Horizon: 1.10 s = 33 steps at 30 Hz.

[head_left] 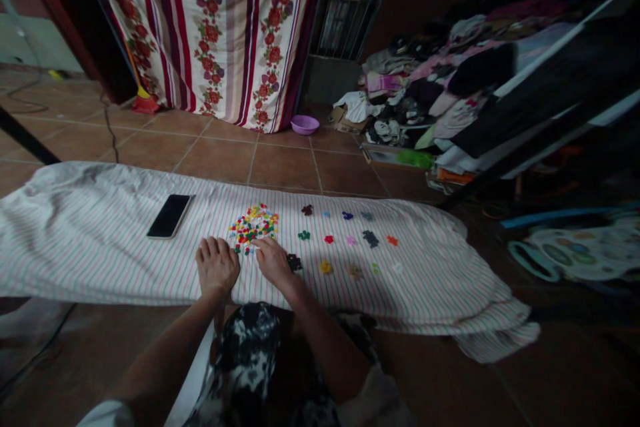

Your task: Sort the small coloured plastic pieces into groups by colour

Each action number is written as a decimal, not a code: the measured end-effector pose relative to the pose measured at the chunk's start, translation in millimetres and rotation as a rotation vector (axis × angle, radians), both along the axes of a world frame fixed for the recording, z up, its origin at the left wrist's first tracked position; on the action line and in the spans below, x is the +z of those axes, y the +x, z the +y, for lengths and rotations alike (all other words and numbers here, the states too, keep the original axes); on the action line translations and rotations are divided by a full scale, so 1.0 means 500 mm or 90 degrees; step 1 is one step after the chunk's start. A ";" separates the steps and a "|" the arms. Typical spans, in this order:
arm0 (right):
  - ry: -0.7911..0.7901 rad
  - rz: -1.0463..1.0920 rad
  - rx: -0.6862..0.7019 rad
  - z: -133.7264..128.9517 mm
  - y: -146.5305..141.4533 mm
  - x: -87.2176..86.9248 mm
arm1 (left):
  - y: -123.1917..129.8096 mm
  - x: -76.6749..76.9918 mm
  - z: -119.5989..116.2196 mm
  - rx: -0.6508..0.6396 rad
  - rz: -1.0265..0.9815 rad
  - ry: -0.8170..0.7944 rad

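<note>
A loose pile of small multicoloured pieces lies on the striped cloth. My left hand rests on the cloth just below the pile's left side, palm down, fingers laid out with nothing in them. At the pile's lower right edge is my right hand, its index finger reaching toward the pieces; the other fingers are curled, and whether they hold a piece is too small to tell. Beside it sits a black cluster. Further right are small groups sorted by colour, among them green, red, yellow and dark grey.
A phone lies on the cloth left of the pile. Beyond the cloth are a tiled floor, a purple basin, a floral curtain and heaped clothes. A dark bar slants at the right.
</note>
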State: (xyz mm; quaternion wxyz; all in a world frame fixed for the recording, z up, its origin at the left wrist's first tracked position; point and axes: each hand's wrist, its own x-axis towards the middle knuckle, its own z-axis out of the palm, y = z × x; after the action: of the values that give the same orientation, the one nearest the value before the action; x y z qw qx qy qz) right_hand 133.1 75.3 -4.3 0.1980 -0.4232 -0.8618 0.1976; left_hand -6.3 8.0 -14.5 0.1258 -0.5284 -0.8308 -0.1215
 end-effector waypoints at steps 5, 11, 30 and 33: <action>-0.009 -0.067 -0.014 0.012 -0.024 0.012 | 0.000 0.001 0.000 0.001 0.016 -0.004; -0.010 -0.135 -0.042 0.014 -0.043 0.022 | -0.002 -0.006 0.002 0.009 0.021 -0.003; 0.025 -0.141 -0.055 0.009 -0.052 0.007 | -0.001 -0.006 0.003 0.012 0.013 -0.002; 0.036 -0.125 -0.054 0.011 -0.050 0.002 | 0.001 -0.001 0.003 0.016 0.017 -0.009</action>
State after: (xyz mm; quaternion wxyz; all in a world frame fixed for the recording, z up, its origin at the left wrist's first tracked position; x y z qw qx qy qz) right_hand 108.3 81.0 -3.4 0.1325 -0.4712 -0.8634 0.1221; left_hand -5.6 9.5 -15.2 0.1345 -0.5206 -0.8363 -0.1070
